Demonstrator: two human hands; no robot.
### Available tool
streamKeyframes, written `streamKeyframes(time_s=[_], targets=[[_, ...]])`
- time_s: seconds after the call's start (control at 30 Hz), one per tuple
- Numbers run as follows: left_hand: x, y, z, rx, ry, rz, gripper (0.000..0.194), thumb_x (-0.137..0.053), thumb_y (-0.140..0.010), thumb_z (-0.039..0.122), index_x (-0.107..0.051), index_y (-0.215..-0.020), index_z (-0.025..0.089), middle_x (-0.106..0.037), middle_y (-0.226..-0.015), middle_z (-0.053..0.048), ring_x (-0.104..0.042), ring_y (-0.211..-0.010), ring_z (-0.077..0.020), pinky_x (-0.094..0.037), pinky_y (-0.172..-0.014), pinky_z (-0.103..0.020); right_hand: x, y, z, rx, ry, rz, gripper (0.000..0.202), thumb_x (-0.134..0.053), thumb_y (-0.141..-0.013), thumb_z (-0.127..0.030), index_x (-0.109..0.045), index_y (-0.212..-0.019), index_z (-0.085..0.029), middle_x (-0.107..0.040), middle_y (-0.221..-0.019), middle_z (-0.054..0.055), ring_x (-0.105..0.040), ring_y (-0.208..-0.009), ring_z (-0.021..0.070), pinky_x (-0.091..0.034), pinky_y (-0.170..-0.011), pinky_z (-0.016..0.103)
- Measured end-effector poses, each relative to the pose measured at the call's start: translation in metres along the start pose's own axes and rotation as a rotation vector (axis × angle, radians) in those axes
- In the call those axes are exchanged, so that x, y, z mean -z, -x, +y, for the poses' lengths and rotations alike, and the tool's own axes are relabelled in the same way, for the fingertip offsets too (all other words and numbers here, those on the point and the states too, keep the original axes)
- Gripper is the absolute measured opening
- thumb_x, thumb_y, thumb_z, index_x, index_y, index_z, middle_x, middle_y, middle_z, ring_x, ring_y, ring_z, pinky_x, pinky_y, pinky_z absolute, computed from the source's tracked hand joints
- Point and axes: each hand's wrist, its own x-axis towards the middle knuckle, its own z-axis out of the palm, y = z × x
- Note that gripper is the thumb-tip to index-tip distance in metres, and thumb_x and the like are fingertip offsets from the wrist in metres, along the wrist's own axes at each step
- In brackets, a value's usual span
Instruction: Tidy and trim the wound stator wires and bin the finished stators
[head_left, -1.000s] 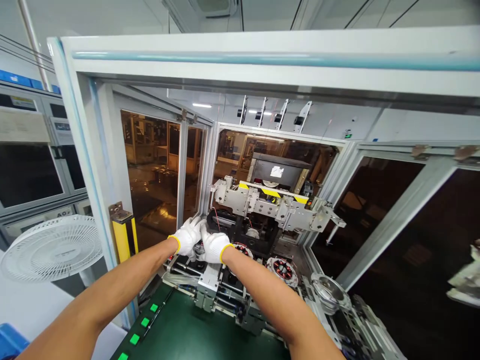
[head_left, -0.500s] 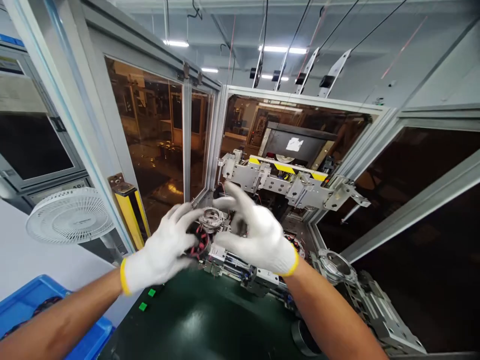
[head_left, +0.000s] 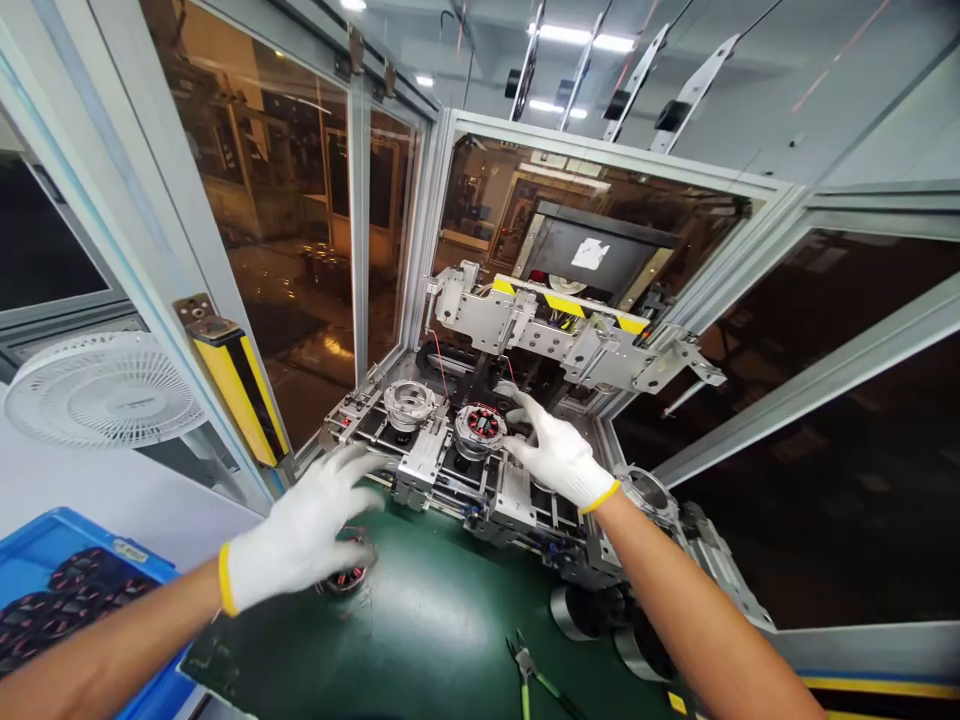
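Observation:
My left hand (head_left: 304, 530), in a white glove with a yellow cuff, is over the green table, fingers spread and slightly blurred. Just below its fingers lies a dark ring-shaped part with red windings (head_left: 349, 577), partly covered by the hand. My right hand (head_left: 555, 455), gloved the same way, has its fingers apart at the right side of a round metal fixture (head_left: 471, 448). A part with red and black windings (head_left: 484, 422) sits inside that fixture. To the left stands another round metal fixture (head_left: 409, 402) with an open centre.
Green-handled pliers (head_left: 524, 662) lie on the green table (head_left: 435, 620). A blue bin (head_left: 75, 525) of dark wound parts is at left, below a white fan (head_left: 112, 395). Metal cylinders (head_left: 574, 612) stand at lower right. A machine bar (head_left: 547, 335) spans behind the fixtures.
The view has tipped down, showing more table. My left hand has moved down with the dark red-wound part, which now lies on the table. My right hand has shifted right, uncovering the fixtures.

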Motion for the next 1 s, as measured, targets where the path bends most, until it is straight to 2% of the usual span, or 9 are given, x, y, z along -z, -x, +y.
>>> streamKeyframes(time_s=[0.07,0.13,0.23,0.33,0.47,0.57,0.67,0.83,1.0], targets=[[0.028,-0.052,0.007,-0.100,-0.099,0.015,0.045,-0.068,-0.073,0.049,-0.062,-0.111,0.025,-0.040,-0.142,-0.005,-0.024,-0.136,-0.0301,-0.025,-0.112,-0.049,0.002,-0.010,0.003,-0.043,-0.100,-0.090,0.075,-0.062,-0.080,-0.032,-0.027,-0.147,-0.028,-0.064,-0.118,0.000,-0.065,-0.084,0.0182,-0.049,-0.073,0.028],[0.035,-0.109,0.015,-0.197,-0.222,-0.021,0.051,-0.071,-0.068,0.049,-0.063,-0.111,0.022,-0.045,-0.135,-0.009,-0.031,-0.129,-0.0334,-0.028,-0.108,-0.052,0.000,-0.024,0.002,-0.076,-0.115,-0.193,0.088,-0.068,-0.075,-0.034,-0.021,-0.149,-0.026,-0.064,-0.118,0.002,-0.065,-0.085,0.0192,-0.048,-0.073,0.027],[0.012,-0.184,0.021,-0.253,-0.265,-0.078,0.065,-0.078,-0.055,0.052,-0.066,-0.110,0.021,-0.041,-0.140,-0.014,-0.029,-0.129,-0.0405,-0.028,-0.104,-0.058,-0.007,-0.042,-0.002,-0.126,0.024,-0.280,0.107,-0.074,-0.067,-0.040,-0.012,-0.152,-0.022,-0.064,-0.116,0.009,-0.065,-0.091,0.0254,-0.048,-0.072,0.028],[-0.023,-0.229,0.023,-0.266,-0.360,-0.307,0.082,-0.080,-0.049,0.054,-0.061,-0.122,0.021,-0.032,-0.148,-0.019,-0.024,-0.131,-0.0450,-0.028,-0.102,-0.061,-0.015,-0.051,-0.003,-0.135,0.169,-0.284,0.111,-0.073,-0.066,-0.043,-0.009,-0.153,-0.017,-0.064,-0.113,0.015,-0.065,-0.090,0.0296,-0.048,-0.069,0.030],[-0.050,-0.243,0.020,-0.247,-0.407,-0.470,0.083,-0.076,-0.050,0.059,-0.062,-0.121,0.019,-0.034,-0.147,-0.020,-0.029,-0.128,-0.0432,-0.033,-0.099,-0.057,-0.025,-0.052,-0.002,-0.032,0.283,-0.315,0.112,-0.070,-0.066,-0.039,-0.004,-0.152,-0.011,-0.064,-0.109,0.019,-0.065,-0.093,0.0317,-0.049,-0.069,0.033],[-0.057,-0.237,0.016,-0.255,-0.416,-0.419,0.087,-0.073,-0.051,0.063,-0.062,-0.120,0.011,-0.039,-0.142,-0.026,-0.032,-0.126,-0.0418,-0.033,-0.099,-0.053,-0.036,-0.048,-0.004,0.057,0.336,-0.351,0.118,-0.072,-0.065,-0.039,0.002,-0.151,-0.006,-0.065,-0.107,0.021,-0.064,-0.094,0.0331,-0.050,-0.069,0.034],[-0.059,-0.231,0.014,-0.265,-0.387,-0.354,0.105,-0.073,-0.052,0.061,-0.045,-0.136,0.005,-0.030,-0.149,-0.027,-0.026,-0.132,-0.0428,-0.028,-0.103,-0.053,-0.045,-0.040,-0.009,0.105,0.418,-0.321,0.118,-0.071,-0.069,-0.040,0.008,-0.149,-0.003,-0.065,-0.105,0.023,-0.065,-0.091,0.0343,-0.051,-0.070,0.036],[-0.045,-0.234,0.018,-0.266,-0.394,-0.320,0.101,-0.074,-0.055,0.052,-0.040,-0.139,0.006,-0.027,-0.151,-0.025,-0.019,-0.137,-0.0436,-0.019,-0.109,-0.055,-0.035,-0.036,-0.016,0.144,0.582,-0.218,0.111,-0.066,-0.079,-0.043,0.011,-0.149,-0.004,-0.065,-0.101,0.025,-0.066,-0.089,0.0356,-0.051,-0.073,0.040],[-0.020,-0.234,0.026,-0.277,-0.313,-0.068,0.093,-0.071,-0.062,0.040,-0.035,-0.140,0.005,-0.035,-0.146,-0.024,-0.022,-0.137,-0.0390,-0.016,-0.112,-0.053,-0.005,-0.033,-0.026,0.156,0.572,-0.078,0.106,-0.064,-0.079,-0.046,0.006,-0.151,-0.012,-0.059,-0.119,0.023,-0.066,-0.087,0.0323,-0.051,-0.072,0.037]])
